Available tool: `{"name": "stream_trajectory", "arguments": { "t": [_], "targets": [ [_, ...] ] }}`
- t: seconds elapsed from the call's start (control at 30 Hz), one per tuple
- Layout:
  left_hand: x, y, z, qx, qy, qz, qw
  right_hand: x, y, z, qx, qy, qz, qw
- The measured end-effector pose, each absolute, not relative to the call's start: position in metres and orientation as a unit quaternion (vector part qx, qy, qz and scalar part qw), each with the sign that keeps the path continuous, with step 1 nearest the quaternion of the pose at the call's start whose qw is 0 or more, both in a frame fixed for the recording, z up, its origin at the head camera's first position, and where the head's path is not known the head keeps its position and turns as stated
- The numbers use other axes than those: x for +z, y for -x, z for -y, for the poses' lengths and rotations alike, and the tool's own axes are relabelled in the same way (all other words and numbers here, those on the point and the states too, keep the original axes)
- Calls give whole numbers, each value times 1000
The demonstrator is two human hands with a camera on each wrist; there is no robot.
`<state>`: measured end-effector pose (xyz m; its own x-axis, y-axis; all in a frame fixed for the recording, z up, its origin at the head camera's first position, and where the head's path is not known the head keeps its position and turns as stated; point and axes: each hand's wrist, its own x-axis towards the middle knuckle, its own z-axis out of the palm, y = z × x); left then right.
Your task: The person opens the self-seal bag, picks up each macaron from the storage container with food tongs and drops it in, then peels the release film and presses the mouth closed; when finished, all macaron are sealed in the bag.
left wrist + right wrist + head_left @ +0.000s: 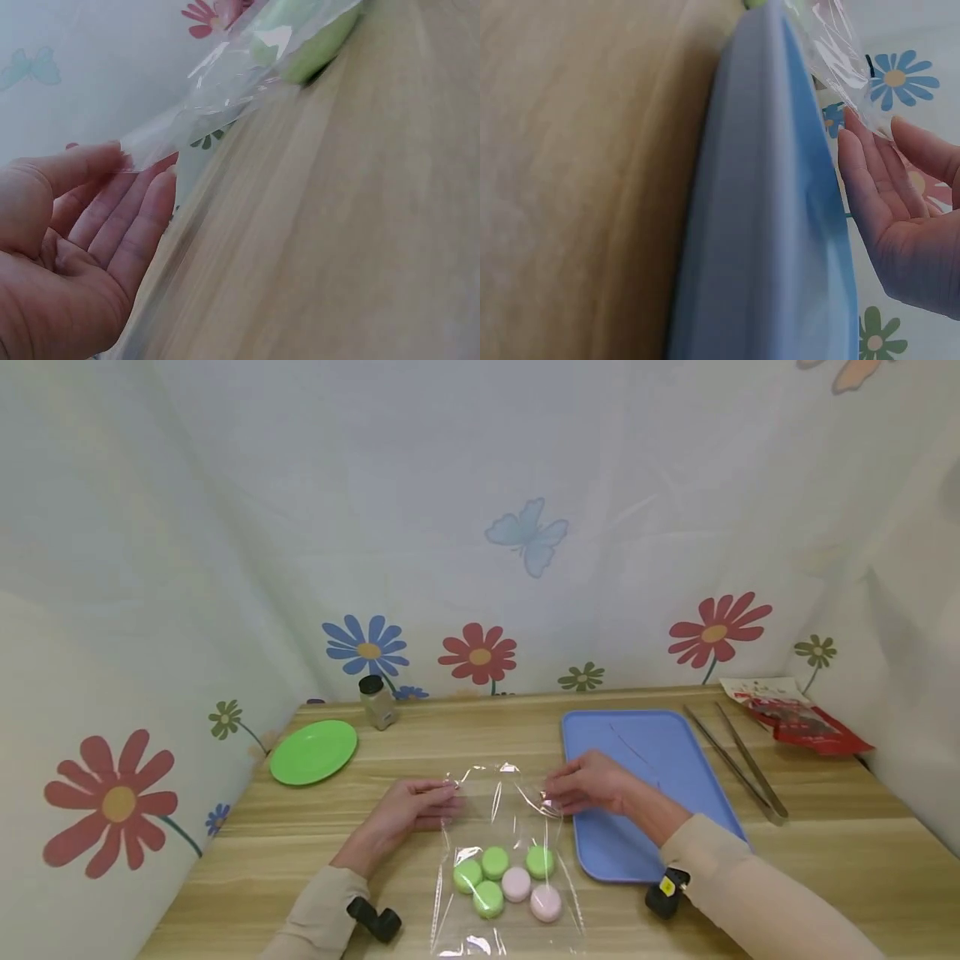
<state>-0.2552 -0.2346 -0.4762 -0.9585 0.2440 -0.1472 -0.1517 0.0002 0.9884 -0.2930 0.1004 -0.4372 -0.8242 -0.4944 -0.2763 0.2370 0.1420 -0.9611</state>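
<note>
A clear plastic bag lies on the table with its mouth toward the back. Inside it are several round macarons, green ones and two pink ones. My left hand pinches the bag's far left corner between thumb and fingers. At the far right corner, my right hand pinches the film the same way, above the left edge of a blue tray. In the left wrist view the bag's corner is raised off the wood, held at the fingertips of the left hand.
Metal tongs lie along the tray's right side, near a red and white packet. At the back left stand a green plate and a black-capped jar. A thin strand lies in the tray.
</note>
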Motion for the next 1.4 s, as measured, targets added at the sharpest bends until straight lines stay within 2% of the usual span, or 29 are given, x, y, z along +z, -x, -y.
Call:
{"name": "stream_trajectory", "arguments": {
  "t": [0.3,0.53,0.97,1.4],
  "targets": [
    [-472,254,240,726,-17,-677,118,-438,287,-104,-672,70,-694,248],
    [-470,256,240,718,-14,-682,138,-440,288,-104,-680,62,-690,241],
    [-473,263,239,697,-43,-702,136,-444,291,-107,-685,65,-688,232],
    [-475,267,229,727,-14,-684,68,-442,287,-109,-682,71,-691,227]
  ]
}}
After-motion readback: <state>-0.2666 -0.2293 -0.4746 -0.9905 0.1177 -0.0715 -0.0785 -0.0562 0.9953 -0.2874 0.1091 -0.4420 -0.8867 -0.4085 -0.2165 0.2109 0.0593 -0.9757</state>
